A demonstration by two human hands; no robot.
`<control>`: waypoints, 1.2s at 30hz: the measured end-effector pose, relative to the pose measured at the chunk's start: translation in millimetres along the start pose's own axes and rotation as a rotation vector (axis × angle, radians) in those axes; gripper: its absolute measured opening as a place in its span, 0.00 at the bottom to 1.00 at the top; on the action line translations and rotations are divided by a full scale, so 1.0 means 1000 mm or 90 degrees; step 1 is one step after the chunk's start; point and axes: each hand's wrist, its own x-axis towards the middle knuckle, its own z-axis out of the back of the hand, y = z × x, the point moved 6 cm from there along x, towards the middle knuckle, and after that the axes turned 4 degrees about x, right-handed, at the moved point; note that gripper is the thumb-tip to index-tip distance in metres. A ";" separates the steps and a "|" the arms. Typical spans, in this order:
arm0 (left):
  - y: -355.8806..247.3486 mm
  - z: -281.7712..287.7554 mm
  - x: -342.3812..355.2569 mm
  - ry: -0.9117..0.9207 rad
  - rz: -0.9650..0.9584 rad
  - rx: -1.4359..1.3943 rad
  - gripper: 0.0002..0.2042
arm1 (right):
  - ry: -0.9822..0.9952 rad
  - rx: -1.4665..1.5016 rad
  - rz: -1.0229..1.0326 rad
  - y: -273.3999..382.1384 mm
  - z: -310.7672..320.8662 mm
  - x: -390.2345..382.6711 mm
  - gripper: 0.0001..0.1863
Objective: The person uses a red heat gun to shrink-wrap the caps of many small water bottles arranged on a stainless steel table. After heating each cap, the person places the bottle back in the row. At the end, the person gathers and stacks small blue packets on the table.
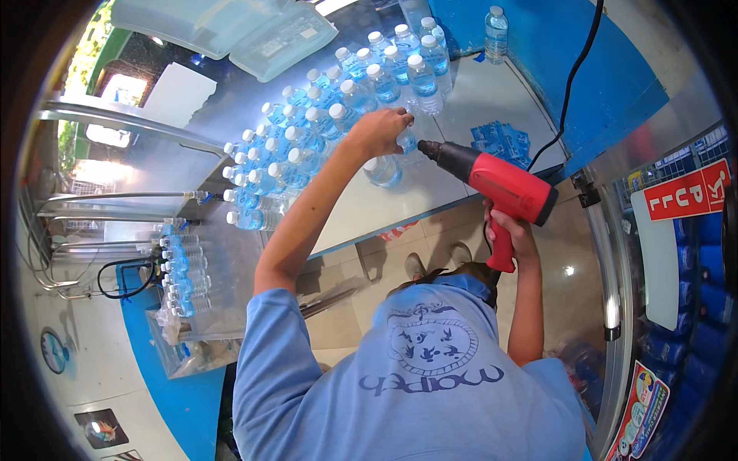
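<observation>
My left hand (377,132) is closed round a small clear water bottle (408,141) with a blue label, over the white counter (453,173). In my right hand (513,233) is the handle of a red heat gun (511,184). Its black nozzle points left, close beside the held bottle. Just below my left hand another bottle (383,172) stands near the counter's front edge. Rows of white-capped bottles (350,96) fill the counter beyond and to the left. Flat blue label sleeves (500,140) lie in a loose pile right of the nozzle.
The heat gun's black cord (578,84) runs up at the right. A lone bottle (496,34) stands in the far corner by the blue wall. Further bottles (184,269) line a lower-left stand with metal pipes (115,198). A glass door with a red sign (684,192) is at the right.
</observation>
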 end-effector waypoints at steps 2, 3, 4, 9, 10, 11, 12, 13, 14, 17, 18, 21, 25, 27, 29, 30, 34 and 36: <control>0.001 -0.002 0.002 -0.001 -0.001 -0.001 0.31 | -0.023 -0.027 -0.007 -0.001 0.002 0.000 0.17; 0.001 -0.002 0.002 -0.001 0.001 -0.001 0.31 | -0.011 -0.011 -0.008 -0.001 0.000 0.000 0.17; 0.001 -0.002 0.002 -0.010 -0.002 -0.003 0.32 | -0.004 0.007 -0.002 -0.001 -0.001 -0.001 0.17; 0.008 0.007 -0.015 -0.140 0.022 -0.161 0.32 | -0.031 -0.025 -0.004 -0.005 -0.003 -0.002 0.16; 0.012 0.013 -0.022 -0.141 -0.003 -0.149 0.30 | -0.017 0.002 0.004 -0.006 -0.005 -0.003 0.16; 0.019 0.020 -0.028 -0.132 -0.027 -0.140 0.28 | -0.006 0.030 0.013 -0.006 -0.008 -0.005 0.16; 0.020 0.021 -0.030 -0.115 -0.034 -0.133 0.25 | -0.018 0.005 0.011 -0.006 -0.007 -0.006 0.16; 0.020 0.019 -0.029 -0.085 -0.035 -0.147 0.24 | -0.031 -0.023 0.005 -0.007 -0.006 -0.008 0.16; 0.023 0.018 -0.027 -0.050 -0.018 -0.161 0.22 | -0.038 -0.047 0.003 -0.007 -0.006 -0.010 0.17; 0.027 0.022 -0.017 -0.077 0.036 -0.137 0.15 | -0.071 -0.030 0.015 -0.007 -0.008 -0.018 0.16; 0.025 0.021 -0.013 -0.107 0.079 -0.122 0.16 | -0.069 -0.022 0.032 -0.006 -0.010 -0.023 0.16; 0.025 0.024 -0.006 -0.209 0.139 -0.103 0.22 | -0.072 -0.029 0.063 -0.007 -0.016 -0.031 0.16; 0.025 0.022 0.003 -0.227 0.165 -0.121 0.28 | -0.085 -0.092 0.076 -0.012 -0.024 -0.035 0.15; 0.027 0.021 0.004 -0.213 0.175 -0.127 0.28 | -0.080 -0.095 0.081 -0.014 -0.029 -0.034 0.14; 0.028 0.021 0.004 -0.214 0.177 -0.135 0.28 | -0.089 -0.102 0.069 -0.017 -0.032 -0.033 0.11; 0.028 0.022 0.003 -0.219 0.174 -0.140 0.28 | -0.101 -0.166 0.062 -0.017 -0.032 -0.033 0.10; 0.025 0.023 -0.001 -0.267 0.169 -0.135 0.27 | -0.104 -0.234 0.066 -0.022 -0.035 -0.032 0.08; 0.026 0.021 -0.001 -0.256 0.206 -0.128 0.25 | -0.103 -0.228 0.078 -0.025 -0.035 -0.033 0.09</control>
